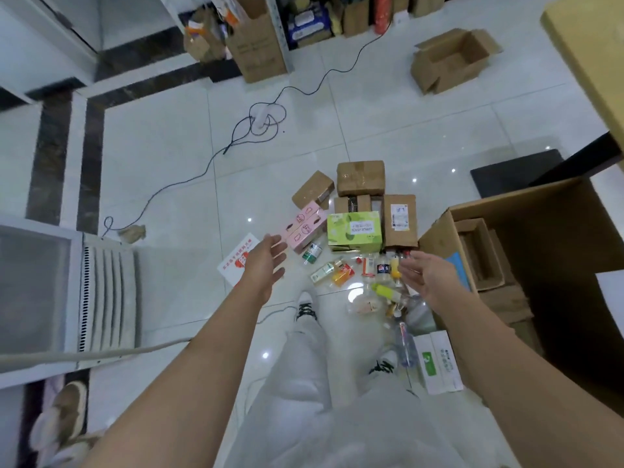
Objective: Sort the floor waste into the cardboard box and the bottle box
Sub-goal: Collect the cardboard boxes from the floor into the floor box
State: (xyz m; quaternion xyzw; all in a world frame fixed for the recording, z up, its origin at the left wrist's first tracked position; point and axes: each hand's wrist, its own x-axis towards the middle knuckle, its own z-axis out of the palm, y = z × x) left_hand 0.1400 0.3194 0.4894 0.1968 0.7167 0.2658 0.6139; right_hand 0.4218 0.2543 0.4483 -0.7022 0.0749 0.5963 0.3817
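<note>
Left hand (265, 261), right hand (423, 276): spread, seemingly empty.

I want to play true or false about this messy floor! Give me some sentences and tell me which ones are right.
1. The left hand and the right hand hold nothing. True.
2. The green juice box sits inside the big cardboard box. False: it stands on the floor, left of that box.
3. The pink box lies left of the green juice box. True.
4. No bottles are on the floor. False: several bottles lie there, near the green juice box.
</note>
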